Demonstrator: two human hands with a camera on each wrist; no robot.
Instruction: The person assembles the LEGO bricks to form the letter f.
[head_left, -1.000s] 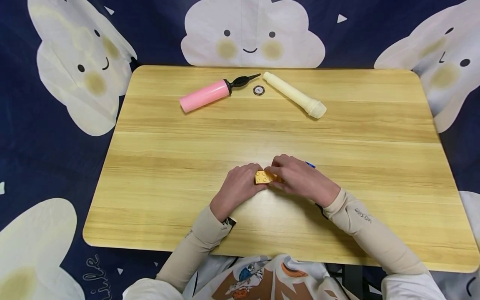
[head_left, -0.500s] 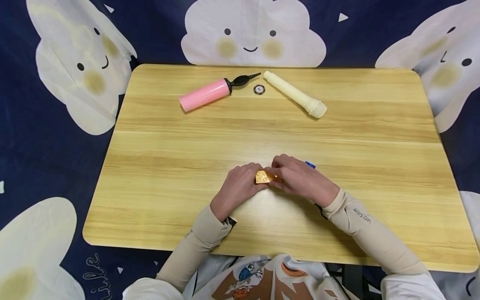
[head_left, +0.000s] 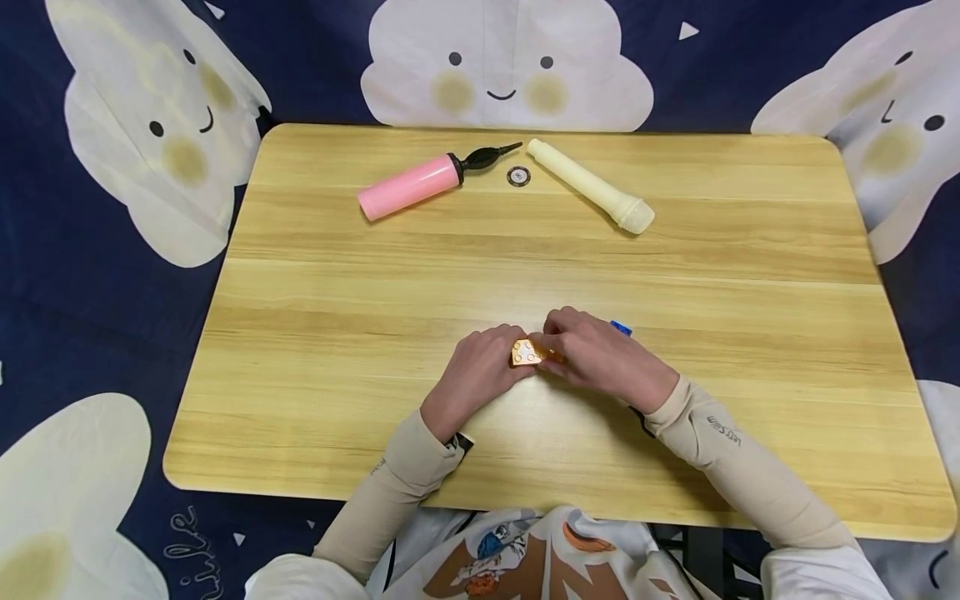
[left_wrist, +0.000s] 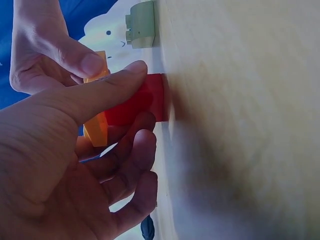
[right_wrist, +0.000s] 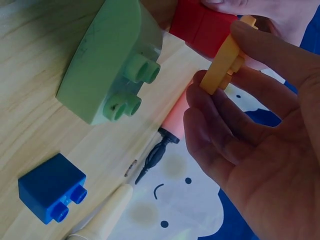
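Near the front middle of the table, my left hand (head_left: 480, 371) grips a red block (left_wrist: 158, 97) between thumb and fingers. The red block appears to stand on the table. Atop it is a thin orange-yellow studded building brick (head_left: 527, 352), which my right hand (head_left: 603, 354) pinches by one end. In the right wrist view the thin brick (right_wrist: 222, 62) meets the red block (right_wrist: 202, 27); whether they are pressed fully together I cannot tell. A green block (right_wrist: 107, 65) with studs lies close by my right hand, hidden under it in the head view.
A small blue block (head_left: 621, 328) lies just beyond my right hand. At the table's far side are a pink hand pump (head_left: 411, 187) with a black nozzle, a round black-and-white chip (head_left: 518, 176) and a cream toy microphone (head_left: 588, 185).
Both hands stay in nearly the same place on the bricks. The thin brick's top catches more light, and less of it shows beside my right fingers. The head view has shifted slightly.
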